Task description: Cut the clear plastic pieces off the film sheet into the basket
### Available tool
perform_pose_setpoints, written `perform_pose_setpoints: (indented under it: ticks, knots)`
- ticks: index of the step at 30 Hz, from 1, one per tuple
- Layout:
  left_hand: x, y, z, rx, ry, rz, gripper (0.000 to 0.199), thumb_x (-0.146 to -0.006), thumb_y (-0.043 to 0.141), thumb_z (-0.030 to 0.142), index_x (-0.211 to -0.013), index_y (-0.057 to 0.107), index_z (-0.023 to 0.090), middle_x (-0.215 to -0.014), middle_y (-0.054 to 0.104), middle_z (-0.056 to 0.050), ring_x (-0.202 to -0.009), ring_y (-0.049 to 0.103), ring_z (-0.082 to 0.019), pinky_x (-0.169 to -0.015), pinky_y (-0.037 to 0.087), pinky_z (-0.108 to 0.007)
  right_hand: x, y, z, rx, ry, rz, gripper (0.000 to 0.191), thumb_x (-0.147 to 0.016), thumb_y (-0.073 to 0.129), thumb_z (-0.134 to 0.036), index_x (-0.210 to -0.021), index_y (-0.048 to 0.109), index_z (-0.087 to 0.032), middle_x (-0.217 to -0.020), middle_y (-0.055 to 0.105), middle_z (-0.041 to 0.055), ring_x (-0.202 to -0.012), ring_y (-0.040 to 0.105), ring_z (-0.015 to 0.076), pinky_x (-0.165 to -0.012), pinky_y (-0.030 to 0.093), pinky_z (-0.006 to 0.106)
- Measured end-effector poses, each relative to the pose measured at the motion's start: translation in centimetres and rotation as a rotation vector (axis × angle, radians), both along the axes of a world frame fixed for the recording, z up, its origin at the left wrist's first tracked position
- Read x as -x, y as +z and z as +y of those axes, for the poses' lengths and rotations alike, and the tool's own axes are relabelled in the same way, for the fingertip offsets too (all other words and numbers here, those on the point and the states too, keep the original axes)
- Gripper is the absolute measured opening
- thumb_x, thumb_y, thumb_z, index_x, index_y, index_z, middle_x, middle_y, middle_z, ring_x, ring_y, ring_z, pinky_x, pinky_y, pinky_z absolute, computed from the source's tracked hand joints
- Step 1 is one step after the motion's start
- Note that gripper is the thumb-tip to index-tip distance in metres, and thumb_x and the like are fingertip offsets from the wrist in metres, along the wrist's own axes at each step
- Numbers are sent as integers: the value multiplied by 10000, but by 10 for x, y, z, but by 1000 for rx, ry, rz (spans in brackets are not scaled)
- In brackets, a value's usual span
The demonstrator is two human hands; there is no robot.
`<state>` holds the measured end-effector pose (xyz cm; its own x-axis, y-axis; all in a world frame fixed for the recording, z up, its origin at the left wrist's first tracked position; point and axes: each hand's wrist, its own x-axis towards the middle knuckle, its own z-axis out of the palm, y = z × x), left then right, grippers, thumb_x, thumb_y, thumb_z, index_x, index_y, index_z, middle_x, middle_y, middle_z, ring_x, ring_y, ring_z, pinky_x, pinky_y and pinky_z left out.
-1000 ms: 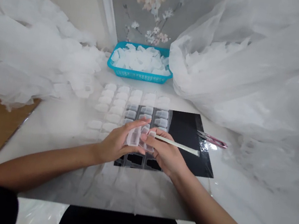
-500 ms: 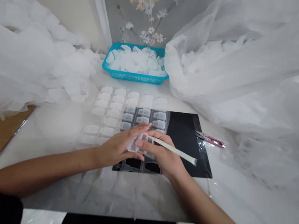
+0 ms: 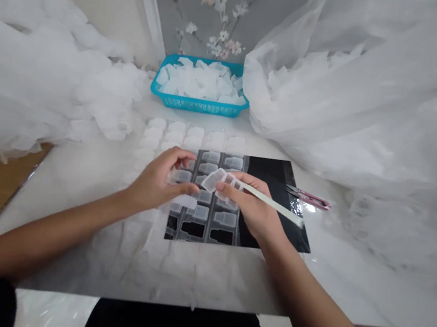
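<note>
My right hand [image 3: 252, 203] pinches a small translucent plastic piece [image 3: 213, 180] with box-like sections. A pale green strip [image 3: 273, 202] sticks out from the same hand towards the right. My left hand [image 3: 163, 179] is open to the left of the piece, thumb and fingers apart, with nothing between them. Under both hands lies a clear sheet with rows of pockets [image 3: 193, 230], several of them holding frosted pieces. Part of this sheet rests over a black sheet [image 3: 267, 185]; my hands hide some of its pockets.
Pink-handled thread snips [image 3: 309, 197] lie on the right edge of the black sheet. At the back stands a blue basket [image 3: 198, 105] filled with translucent pieces. A big plastic bag [image 3: 359, 125] bulges at the right, and white translucent pieces [image 3: 50, 68] are heaped at the left.
My left hand has let go of the plastic piece and moved left, opening. My right hand keeps the piece and the strip, slightly higher and further right.
</note>
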<state>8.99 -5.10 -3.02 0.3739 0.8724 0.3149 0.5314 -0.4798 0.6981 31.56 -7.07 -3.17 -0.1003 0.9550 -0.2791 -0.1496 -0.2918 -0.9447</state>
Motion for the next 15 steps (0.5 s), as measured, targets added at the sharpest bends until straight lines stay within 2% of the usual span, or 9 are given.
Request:
perform_pose_setpoints:
  ticks: [2, 3, 5, 7, 10, 15]
  knots:
    - [9, 14, 2, 52, -80, 230, 684, -708, 722, 652, -1202, 546, 213, -970, 598, -38, -859, 574, -187, -762, 470, -308, -4, 0, 4, -25, -18, -72, 264, -606, 865, -308, -789, 735, -169, -658, 648, -6, -592, 534, 113, -560, 381, 250]
    - [14, 21, 2, 82, -153, 351, 695, -703, 728, 649, -1221, 543, 225, -1009, 603, -40, -886, 586, -196, -767, 473, -309, -5, 0, 6, -33, -10, -78, 254, -608, 861, -314, -768, 728, -169, -643, 641, -10, -584, 533, 113, -553, 379, 248]
    - [19, 28, -1, 110, -313, 525, 619, -773, 697, 594, -1258, 539, 243, -1139, 597, -59, -979, 600, -215, -794, 481, -309, -6, 1, 8, -34, 26, -66, 239, -614, 852, -322, -732, 713, -168, -614, 624, -16, -574, 534, 114, -545, 384, 247]
    - [21, 29, -5, 105, -426, 589, 460, -866, 640, 473, -1251, 549, 239, -1246, 570, -78, -1049, 601, -222, -814, 486, -303, -6, 1, 8, -18, 62, -79, 242, -614, 849, -331, -713, 702, -167, -599, 609, -19, -568, 531, 117, -545, 397, 250]
    - [21, 24, -6, 181, -472, 554, 304, -930, 551, 315, -1221, 557, 227, -1197, 616, -71, -973, 642, -190, -774, 499, -278, -5, -1, 6, -9, 116, -155, 251, -638, 836, -358, -751, 707, -174, -622, 613, -14, -579, 537, 125, -549, 411, 255]
    - [21, 24, 4, 311, -379, 269, 300, -903, 598, 324, -1189, 573, 236, -1093, 688, -49, -874, 690, -168, -731, 544, -272, -4, -5, 2, -90, 231, -280, 227, -680, 818, -364, -786, 715, -192, -681, 618, -16, -591, 509, 114, -543, 383, 248]
